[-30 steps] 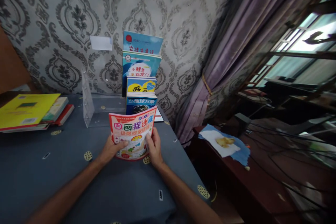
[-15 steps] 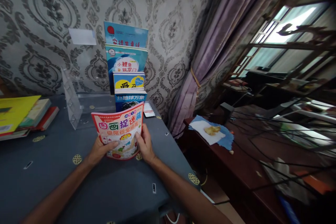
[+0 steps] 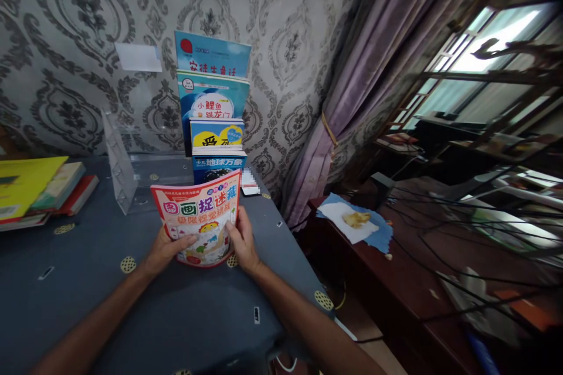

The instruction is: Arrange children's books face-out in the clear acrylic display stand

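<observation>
A thin picture book [image 3: 206, 220] with a red border and colourful Chinese lettering is held up above the table, its cover bowed toward me. My left hand [image 3: 165, 249] grips its lower left side, thumb on the cover. On the lower right side my right hand [image 3: 243, 240] holds it the same way; the fingers behind the book are hidden. Just behind it a clear tiered stand [image 3: 118, 167] carries several upright books at its right end: a blue earth book [image 3: 220, 169], a yellow and blue book [image 3: 216, 135], a carp book [image 3: 213, 96] and a tall blue book [image 3: 213, 53].
The grey-blue table [image 3: 83, 293] backs onto a patterned wall. A pile of books [image 3: 39, 187] lies at its left. To the right hang a purple curtain [image 3: 343, 94] and, beyond a gap, a dark red desk [image 3: 373, 287] with a blue cloth [image 3: 380, 237] and tangled cables.
The picture book has tilted slightly, its upper left corner shifting a little left. Both hands keep hold of it. The view has moved very slightly.
</observation>
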Demonstrator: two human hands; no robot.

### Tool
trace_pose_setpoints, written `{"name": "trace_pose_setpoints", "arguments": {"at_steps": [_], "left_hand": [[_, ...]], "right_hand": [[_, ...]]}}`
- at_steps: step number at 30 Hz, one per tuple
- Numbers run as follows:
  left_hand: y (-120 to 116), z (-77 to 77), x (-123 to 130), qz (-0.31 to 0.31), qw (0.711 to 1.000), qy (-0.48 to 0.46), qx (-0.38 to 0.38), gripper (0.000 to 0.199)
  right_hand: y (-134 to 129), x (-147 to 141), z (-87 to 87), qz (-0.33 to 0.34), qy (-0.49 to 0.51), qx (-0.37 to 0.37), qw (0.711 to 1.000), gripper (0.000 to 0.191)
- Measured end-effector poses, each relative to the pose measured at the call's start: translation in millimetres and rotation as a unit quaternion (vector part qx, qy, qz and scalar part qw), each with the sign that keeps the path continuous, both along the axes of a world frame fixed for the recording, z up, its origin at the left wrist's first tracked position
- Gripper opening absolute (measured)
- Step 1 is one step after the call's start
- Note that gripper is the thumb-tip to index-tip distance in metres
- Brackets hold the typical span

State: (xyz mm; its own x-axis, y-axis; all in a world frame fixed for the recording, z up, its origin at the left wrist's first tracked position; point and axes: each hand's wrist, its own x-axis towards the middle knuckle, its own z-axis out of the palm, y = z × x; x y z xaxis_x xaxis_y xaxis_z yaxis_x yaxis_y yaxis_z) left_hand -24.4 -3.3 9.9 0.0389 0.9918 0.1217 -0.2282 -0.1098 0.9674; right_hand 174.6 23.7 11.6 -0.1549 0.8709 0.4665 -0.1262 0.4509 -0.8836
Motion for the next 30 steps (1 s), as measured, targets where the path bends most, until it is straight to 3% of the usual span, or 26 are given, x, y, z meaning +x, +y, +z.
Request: {"name": "trace_pose_setpoints", "arguments": {"at_steps": [22,26,30], "left_hand": [[2,4.9,4,0.049,0.997,-0.026,-0.05,0.071],[5,11.3,-1,0.076,0.996,-0.028,-0.038,0.071],[4,26.2,-11,0.091,0.994,0.044,-0.032,0.062]], "right_hand": [[4,7,0.2,-0.017,0.019,0.011,1.0,0.023],[5,10,-0.4,-0.034,0.001,0.01,0.999,0.025],[5,15,3.9,-0.037,-0.031,0.005,0.999,0.031]]}}
